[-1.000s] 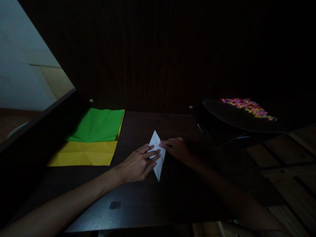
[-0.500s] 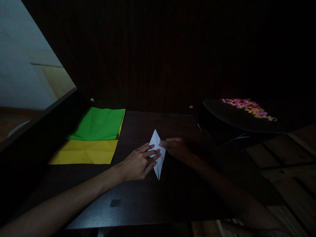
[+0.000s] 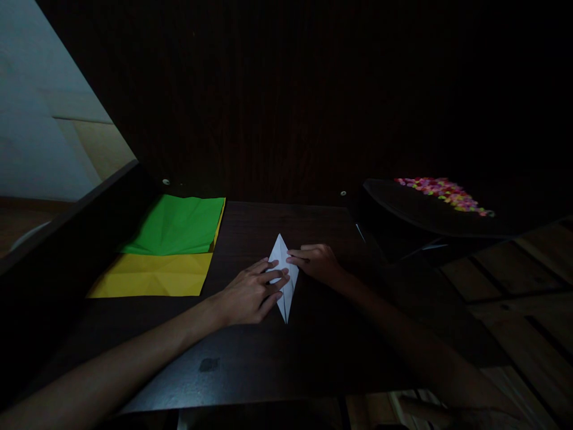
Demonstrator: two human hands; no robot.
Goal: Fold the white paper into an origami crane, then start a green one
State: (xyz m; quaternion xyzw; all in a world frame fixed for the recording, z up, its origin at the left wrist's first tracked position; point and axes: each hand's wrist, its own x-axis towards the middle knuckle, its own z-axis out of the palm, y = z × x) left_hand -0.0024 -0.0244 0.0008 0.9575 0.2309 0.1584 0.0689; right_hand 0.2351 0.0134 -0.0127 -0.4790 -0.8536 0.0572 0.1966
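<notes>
Left hand (image 3: pixel 250 295) lies flat, fingers spread, pinning the white folded paper diamond (image 3: pixel 283 280) mid dark wooden worktop (image 3: pixel 268 364) so it won't slide; right hand (image 3: pixel 319 263) presses fingertips on its right edge. Count: one white piece, one green paper sheet (image 3: pixel 179 224) overlapping one yellow paper sheet (image 3: pixel 152 276) by the left edge.
</notes>
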